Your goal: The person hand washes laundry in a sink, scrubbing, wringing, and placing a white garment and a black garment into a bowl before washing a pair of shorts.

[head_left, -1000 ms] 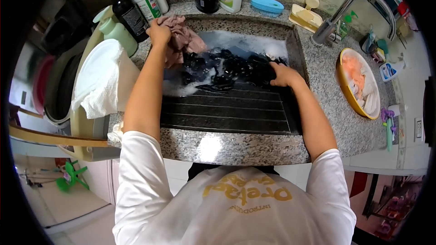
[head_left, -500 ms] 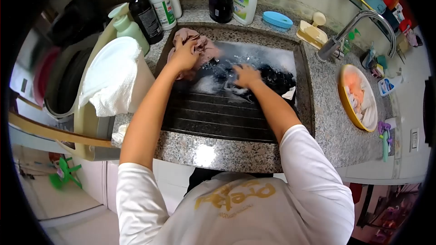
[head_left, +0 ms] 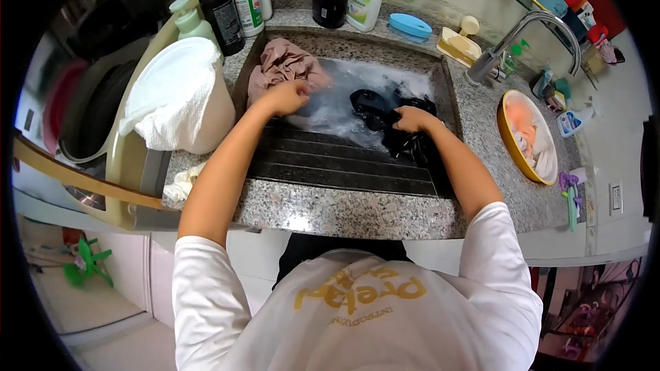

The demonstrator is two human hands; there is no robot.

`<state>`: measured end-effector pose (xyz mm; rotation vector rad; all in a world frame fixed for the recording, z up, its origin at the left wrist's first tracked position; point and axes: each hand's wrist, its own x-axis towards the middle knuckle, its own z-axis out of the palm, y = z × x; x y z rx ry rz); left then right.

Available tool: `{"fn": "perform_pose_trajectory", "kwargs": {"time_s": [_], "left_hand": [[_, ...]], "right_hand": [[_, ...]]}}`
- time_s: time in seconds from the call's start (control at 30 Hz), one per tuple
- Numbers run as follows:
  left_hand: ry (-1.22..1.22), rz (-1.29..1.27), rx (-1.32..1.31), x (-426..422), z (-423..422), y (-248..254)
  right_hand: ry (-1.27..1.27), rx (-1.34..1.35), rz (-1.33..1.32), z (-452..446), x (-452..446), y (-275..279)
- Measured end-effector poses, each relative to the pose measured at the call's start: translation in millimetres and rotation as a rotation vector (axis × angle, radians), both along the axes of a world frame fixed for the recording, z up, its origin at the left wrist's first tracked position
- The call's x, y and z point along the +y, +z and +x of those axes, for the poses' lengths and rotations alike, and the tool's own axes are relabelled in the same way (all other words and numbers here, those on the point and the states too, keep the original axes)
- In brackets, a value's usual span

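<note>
My right hand [head_left: 414, 119] is closed on a wet black garment [head_left: 375, 106], part of it raised out of the soapy water and part hanging towards the ribbed slope. My left hand [head_left: 287, 98] is at the front edge of a crumpled dusty-pink cloth [head_left: 283, 62], its fingers curled together. What those fingers hold, if anything, is hidden. The pink cloth lies bunched in the back left corner of the stone wash basin [head_left: 344, 172]. Cloudy, foamy water [head_left: 333, 113] surrounds both fabrics.
A white bucket [head_left: 206, 113] with a draped towel stands left of the basin. Behind are a black pump bottle [head_left: 223, 20], a white detergent bottle [head_left: 364, 0] and a blue soap dish [head_left: 410, 25]. On the right are the faucet [head_left: 485, 65] and a yellow-rimmed bowl [head_left: 505, 134] of clothes.
My left hand has come off the top of the pink cloth to its front edge. My right hand has moved right and closed on the black garment, lifting part of it.
</note>
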<state>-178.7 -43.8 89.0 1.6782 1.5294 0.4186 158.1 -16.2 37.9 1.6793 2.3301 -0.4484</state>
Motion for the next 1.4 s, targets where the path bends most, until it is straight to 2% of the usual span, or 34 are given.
{"fn": "perform_pose_trajectory", "kwargs": {"time_s": [0.07,0.1,0.13,0.2,0.23,0.27,0.33,0.37,0.5,0.57,0.6,0.63,0.67,0.73,0.8,0.83,0.87,0.93,1.03,1.13,1.17,1.2,1.27,1.3,1.33,1.4], "left_hand": [[-0.217,0.099,0.088,4,6,-15],[-0.339,0.173,0.203,8,12,-21],[-0.343,0.177,0.203,7,19,-20],[-0.319,0.039,0.152,3,34,-16],[-0.297,-0.031,0.106,9,39,-26],[-0.299,-0.027,0.108,8,44,-24],[-0.335,-0.037,0.157,4,58,-22],[-0.335,-0.031,0.159,2,64,-21],[-0.36,0.0,0.144,-11,88,-29],[-0.272,0.252,-0.121,-17,98,-40],[-0.276,0.252,-0.119,-15,102,-43],[-0.287,0.31,-0.229,-15,106,-45],[-0.297,0.367,-0.339,-13,109,-45],[-0.357,0.383,-0.321,-4,110,-55],[-0.22,0.066,-0.391,6,106,-68],[-0.105,0.074,-0.414,-5,106,-50],[0.044,-0.14,-0.541,-17,101,-6],[0.11,-0.019,-0.491,-18,96,13],[0.314,-0.117,-0.8,-24,94,34],[0.398,-0.04,-0.892,-14,84,34],[0.442,-0.013,-0.842,-12,81,32],[0.504,0.035,-0.816,-8,79,31],[0.565,0.059,-1.063,-4,70,33],[0.604,0.066,-1.199,4,63,29],[0.587,0.084,-1.237,-7,63,45],[0.568,0.089,-1.322,0,55,38]], "right_hand": [[-0.078,0.429,-0.104,8,1,-11],[-0.129,0.45,-0.181,9,1,-8],[-0.182,0.468,-0.255,6,-4,1],[-0.334,0.81,-0.343,-9,-25,35],[-0.457,1.076,-0.213,-23,-41,50],[-0.457,1.078,-0.208,-27,-43,58],[-0.656,1.365,-0.296,-31,-42,69],[-0.653,1.368,-0.291,-32,-41,74],[-0.777,1.972,-0.418,-36,-46,87],[-0.745,2.068,-0.488,-37,-53,90],[-0.709,2.159,-0.561,-35,-53,90],[-0.591,2.202,-0.659,-36,-51,89],[-0.594,2.205,-0.657,-35,-50,88],[-0.768,2.104,-0.638,-36,-53,91],[-0.758,2.093,-0.612,-34,-51,92],[-0.74,2.078,-0.588,-32,-48,92],[-0.679,2.115,-0.702,-23,-43,92],[-0.754,2.059,-0.515,-13,-27,75],[-0.946,1.675,-0.302,6,-20,61],[-1.029,1.577,-0.203,12,-20,53],[-0.917,1.629,-0.221,14,-18,48],[-0.921,1.629,-0.222,18,-16,47],[-0.913,1.367,0.055,27,-12,40],[-0.811,1.387,0.244,27,-11,35],[-0.812,1.389,0.243,27,-7,25],[-0.45,1.134,0.208,27,-1,11]]}}
